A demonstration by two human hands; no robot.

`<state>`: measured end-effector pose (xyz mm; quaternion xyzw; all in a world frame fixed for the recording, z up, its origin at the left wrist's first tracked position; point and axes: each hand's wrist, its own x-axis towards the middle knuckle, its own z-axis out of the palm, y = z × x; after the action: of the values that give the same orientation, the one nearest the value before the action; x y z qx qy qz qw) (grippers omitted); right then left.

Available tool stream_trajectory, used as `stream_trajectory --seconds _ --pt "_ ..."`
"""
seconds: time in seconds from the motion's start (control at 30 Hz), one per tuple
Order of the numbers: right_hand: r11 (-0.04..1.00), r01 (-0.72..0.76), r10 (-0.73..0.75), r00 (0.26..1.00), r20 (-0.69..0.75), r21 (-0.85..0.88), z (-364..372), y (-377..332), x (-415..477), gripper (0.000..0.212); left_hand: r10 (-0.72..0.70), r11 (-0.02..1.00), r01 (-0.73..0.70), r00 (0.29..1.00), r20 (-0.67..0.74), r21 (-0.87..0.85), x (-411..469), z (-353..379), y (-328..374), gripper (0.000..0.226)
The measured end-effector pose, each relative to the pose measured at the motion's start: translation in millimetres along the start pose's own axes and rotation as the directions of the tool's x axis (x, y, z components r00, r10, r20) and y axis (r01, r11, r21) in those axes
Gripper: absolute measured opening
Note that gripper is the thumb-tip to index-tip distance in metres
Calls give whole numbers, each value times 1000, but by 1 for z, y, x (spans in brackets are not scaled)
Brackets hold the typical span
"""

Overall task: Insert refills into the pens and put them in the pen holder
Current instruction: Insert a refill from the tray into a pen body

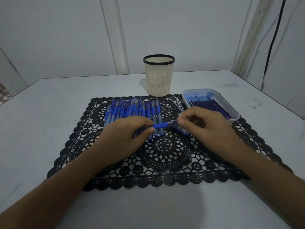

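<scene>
One pen [162, 125] is held level above the black mat [165, 156]. It is pinched at the barrel by the left hand [125, 134] and at the tip end by the right hand [208, 128], so both hands are closed on it. This two-handed hold is judged to suit working the tip end so a refill can go in. Whether a refill is already inside cannot be told. The other pens [132, 109] are laid side by side behind the hands, in easy reach. The refills [208, 104] are packed lengthwise in the white tray [235, 119] at right. The pen holder [159, 75] is stood upright on the tabletop [49, 113] at the mat's far edge; no pens show above its rim.
</scene>
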<state>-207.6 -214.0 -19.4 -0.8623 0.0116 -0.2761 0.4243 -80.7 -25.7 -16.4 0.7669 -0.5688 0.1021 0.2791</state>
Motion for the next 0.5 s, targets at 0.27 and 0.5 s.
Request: stream_trajectory --seconds 0.27,0.5 --pt "997 -26 28 999 28 -67 1 8 0 27 -31 999 31 999 -28 -18 -1 2 -8 39" --pt "798 295 -158 944 290 -526 6 19 -2 19 -51 998 50 998 -44 -32 -1 2 -12 38"
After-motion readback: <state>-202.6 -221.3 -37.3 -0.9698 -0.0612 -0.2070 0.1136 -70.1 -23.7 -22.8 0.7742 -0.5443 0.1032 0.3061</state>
